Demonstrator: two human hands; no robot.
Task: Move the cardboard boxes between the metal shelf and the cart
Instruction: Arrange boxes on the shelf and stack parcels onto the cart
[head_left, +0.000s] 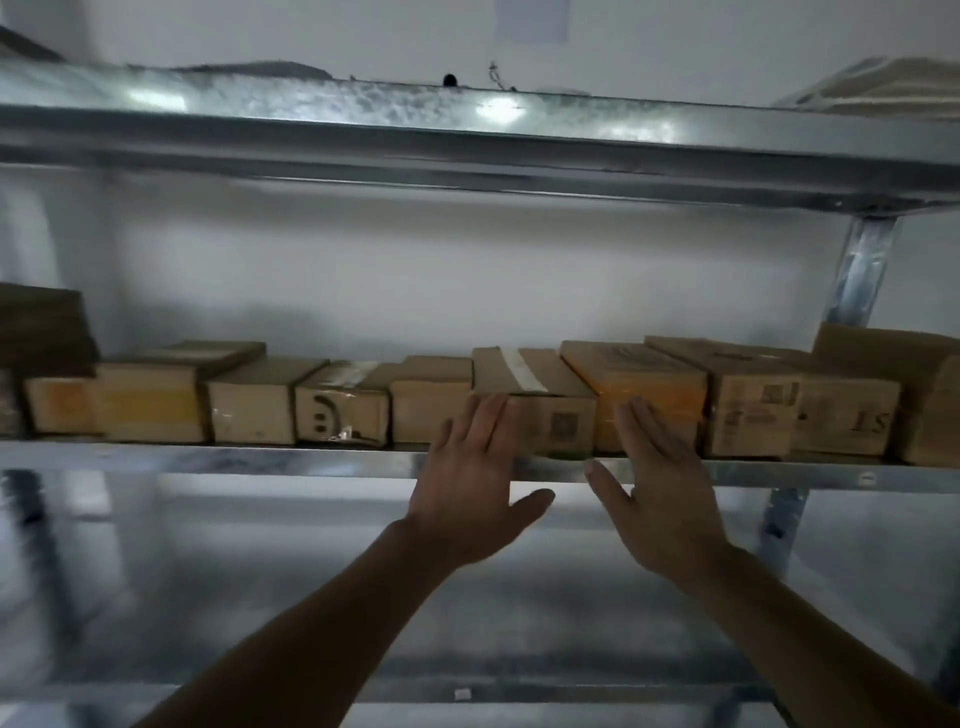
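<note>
Both arms are up at the middle level of the galvanised metal shelf (260, 460), where a row of brown cardboard boxes sits side by side with short ends facing out and long axes running back toward the wall. Left hand (470, 470) and right hand (657, 486) are flat: fingers straight and close together, thumbs splayed inward, holding nothing. The taped cardboard box (558, 415) lies just ahead, between the hands. Left fingertips overlap its left front edge; right fingertips overlap the neighbouring orange-fronted box (670, 410). Contact cannot be told. The left hand looks nearer the taped box. Faces are matte, scuffed, square-edged; the shelf lip is shiny, mottled steel. No cart in view.
</note>
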